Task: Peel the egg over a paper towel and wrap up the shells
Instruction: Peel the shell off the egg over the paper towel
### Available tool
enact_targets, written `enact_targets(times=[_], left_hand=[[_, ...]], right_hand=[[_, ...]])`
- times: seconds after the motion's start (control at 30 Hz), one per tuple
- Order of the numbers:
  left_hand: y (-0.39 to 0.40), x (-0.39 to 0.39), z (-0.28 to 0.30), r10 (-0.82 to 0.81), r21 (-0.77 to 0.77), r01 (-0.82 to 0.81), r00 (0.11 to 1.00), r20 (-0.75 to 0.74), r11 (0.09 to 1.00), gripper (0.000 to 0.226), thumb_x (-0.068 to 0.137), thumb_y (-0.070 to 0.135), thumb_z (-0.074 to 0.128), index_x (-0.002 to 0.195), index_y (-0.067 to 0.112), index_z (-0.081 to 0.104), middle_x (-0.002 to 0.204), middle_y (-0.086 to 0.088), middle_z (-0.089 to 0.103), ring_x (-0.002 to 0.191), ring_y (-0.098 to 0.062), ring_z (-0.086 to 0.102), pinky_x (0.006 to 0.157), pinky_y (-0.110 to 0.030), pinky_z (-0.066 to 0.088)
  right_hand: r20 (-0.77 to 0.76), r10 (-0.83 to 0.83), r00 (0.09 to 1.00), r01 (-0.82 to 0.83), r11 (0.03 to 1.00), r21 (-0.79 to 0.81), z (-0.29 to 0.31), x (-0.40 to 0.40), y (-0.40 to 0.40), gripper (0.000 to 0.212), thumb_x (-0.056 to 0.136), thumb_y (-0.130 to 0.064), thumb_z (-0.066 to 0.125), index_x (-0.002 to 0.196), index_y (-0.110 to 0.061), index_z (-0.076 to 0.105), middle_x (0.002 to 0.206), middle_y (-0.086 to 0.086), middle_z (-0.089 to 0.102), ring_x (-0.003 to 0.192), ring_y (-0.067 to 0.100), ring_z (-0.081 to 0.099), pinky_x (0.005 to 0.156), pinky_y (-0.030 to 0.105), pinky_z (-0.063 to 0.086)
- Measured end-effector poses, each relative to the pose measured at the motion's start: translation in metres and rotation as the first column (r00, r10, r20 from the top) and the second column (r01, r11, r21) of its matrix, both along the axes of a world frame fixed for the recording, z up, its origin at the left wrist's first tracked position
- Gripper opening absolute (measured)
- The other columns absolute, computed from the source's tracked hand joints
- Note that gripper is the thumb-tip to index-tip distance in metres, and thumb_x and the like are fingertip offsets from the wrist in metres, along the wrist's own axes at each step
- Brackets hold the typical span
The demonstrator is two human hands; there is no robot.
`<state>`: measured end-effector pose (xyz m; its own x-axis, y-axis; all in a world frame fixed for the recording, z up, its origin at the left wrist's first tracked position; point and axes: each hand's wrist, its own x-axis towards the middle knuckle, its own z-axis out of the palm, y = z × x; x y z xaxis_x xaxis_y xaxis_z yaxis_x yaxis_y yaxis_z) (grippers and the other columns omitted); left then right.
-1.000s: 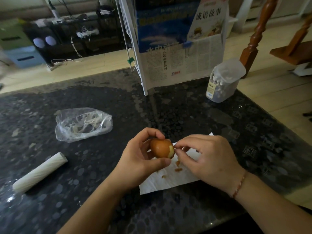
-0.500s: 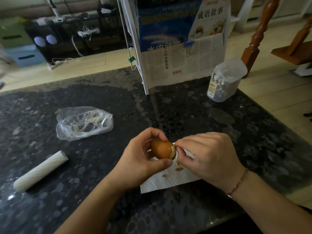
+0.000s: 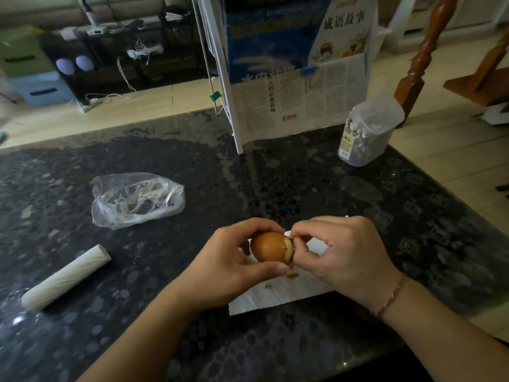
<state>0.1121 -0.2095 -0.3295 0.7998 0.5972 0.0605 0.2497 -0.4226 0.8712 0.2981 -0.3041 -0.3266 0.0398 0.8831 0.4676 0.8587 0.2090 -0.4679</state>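
Near the table's [image 3: 358,354] front edge, over the paper towel [image 3: 278,297] | my left hand [image 3: 231,267] cradles the egg [image 3: 268,247] | my right hand [image 3: 343,256] pinches shell at its bared end | shell bits [image 3: 292,275] on towel

Two bare forearms come into the picture from the bottom edge, and no sleeve shows on either of them. The left hand [image 3: 228,268] has no ring, no watch and no band on the wrist. The right hand [image 3: 349,260] also has no ring on the fingers that show. On the right wrist there is a thin bracelet [image 3: 389,299], a reddish cord that goes once around the wrist. The nails are short and plain; the left thumbnail shows clearly.
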Motion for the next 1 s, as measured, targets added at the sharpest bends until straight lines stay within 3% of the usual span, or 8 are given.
enact_targets(times=[0.2, 0.4, 0.6, 0.73, 0.87, 1.0], left_hand=[[-0.001, -0.002, -0.007, 0.045, -0.175, -0.016, 0.986, 0.159, 0.984, 0.049, 0.070, 0.025, 0.085, 0.114, 0.025, 0.065, 0.116, -0.004, 0.068, 0.112, -0.027, 0.064, 0.093, -0.044, 0.055], [0.001, -0.002, -0.010, 0.079, -0.209, -0.036, 0.976, 0.200, 0.977, 0.049, 0.066, 0.019, 0.086, 0.108, 0.031, 0.064, 0.121, 0.001, 0.066, 0.118, -0.024, 0.062, 0.095, -0.043, 0.054], [-0.001, -0.001, -0.008, 0.097, -0.164, -0.068, 0.980, 0.174, 0.984, 0.049, 0.066, 0.022, 0.085, 0.108, 0.033, 0.062, 0.121, 0.008, 0.065, 0.118, -0.019, 0.062, 0.095, -0.042, 0.055], [-0.003, 0.001, -0.006, 0.139, -0.103, -0.124, 0.978, 0.155, 0.987, 0.052, 0.067, 0.011, 0.089, 0.107, 0.032, 0.063, 0.118, 0.011, 0.066, 0.114, -0.014, 0.064, 0.095, -0.035, 0.055], [-0.003, 0.003, -0.003, 0.164, 0.039, -0.169, 0.981, 0.100, 0.985, 0.053, 0.067, 0.014, 0.089, 0.109, 0.034, 0.062, 0.114, 0.016, 0.065, 0.111, -0.009, 0.063, 0.094, -0.030, 0.054], [-0.004, 0.004, 0.000, 0.142, 0.160, -0.156, 0.985, 0.093, 0.975, 0.052, 0.067, 0.014, 0.088, 0.109, 0.032, 0.062, 0.111, 0.017, 0.063, 0.109, -0.009, 0.062, 0.091, -0.021, 0.051]], right_hand=[[-0.107, 0.006, 0.994, -0.004, 1.000, 0.017, -0.001, 0.002, 0.000, 0.024, 0.084, -0.030, 0.055, 0.079, -0.016, 0.073, 0.070, -0.007, 0.067, 0.064, 0.010, 0.063, 0.057, 0.033, 0.052], [-0.042, -0.027, 0.999, 0.023, 0.996, -0.091, 0.002, 0.013, -0.002, 0.020, 0.083, -0.035, 0.054, 0.082, -0.026, 0.073, 0.074, -0.015, 0.069, 0.066, 0.003, 0.063, 0.058, 0.023, 0.053], [0.201, -0.011, 0.979, 0.063, 0.965, -0.254, -0.004, 0.009, 0.001, 0.031, 0.085, -0.051, 0.047, 0.089, -0.032, 0.071, 0.079, -0.017, 0.068, 0.070, 0.003, 0.059, 0.066, 0.029, 0.052], [0.134, -0.017, 0.991, 0.043, 0.981, -0.191, -0.002, 0.008, 0.000, 0.017, 0.085, -0.040, 0.058, 0.096, -0.035, 0.069, 0.087, -0.019, 0.070, 0.072, 0.001, 0.061, 0.066, 0.028, 0.054], [-0.013, -0.006, 1.000, 0.006, 0.999, -0.039, 0.001, 0.004, -0.001, 0.023, 0.089, -0.043, 0.056, 0.094, -0.027, 0.073, 0.082, -0.015, 0.072, 0.068, 0.004, 0.065, 0.059, 0.030, 0.054], [0.091, 0.010, 0.996, -0.010, 1.000, 0.009, 0.001, 0.001, 0.000, 0.024, 0.091, -0.040, 0.058, 0.093, -0.023, 0.076, 0.079, -0.010, 0.073, 0.067, 0.007, 0.066, 0.055, 0.032, 0.052]])
